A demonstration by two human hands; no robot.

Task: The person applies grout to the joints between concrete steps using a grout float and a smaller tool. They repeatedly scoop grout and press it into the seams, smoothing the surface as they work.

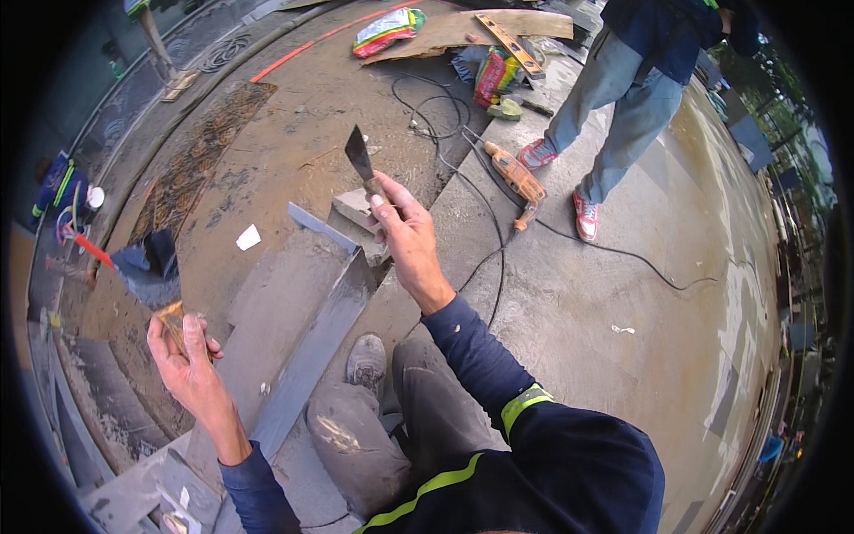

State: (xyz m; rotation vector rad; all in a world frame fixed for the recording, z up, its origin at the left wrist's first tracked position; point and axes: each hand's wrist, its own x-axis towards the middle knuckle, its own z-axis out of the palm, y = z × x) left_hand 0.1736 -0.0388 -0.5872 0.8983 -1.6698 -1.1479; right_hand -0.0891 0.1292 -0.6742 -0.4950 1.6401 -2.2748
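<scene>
Gripped a narrow scraper (359, 158) in the right hand (409, 236) at 11 o'clock and clasped a broad-bladed putty knife (155, 278) in the left hand (190, 365) near 9 o'clock. Held both apart from the long grey beam (311, 351) at 8 o'clock and the orange power drill (518, 174) lying on the concrete floor (640, 311) between 1 and 2 o'clock.

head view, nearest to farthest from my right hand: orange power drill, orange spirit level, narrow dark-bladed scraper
1. Narrow dark-bladed scraper, in the right hand.
2. Orange power drill, on the right.
3. Orange spirit level, beyond the drill.
</scene>
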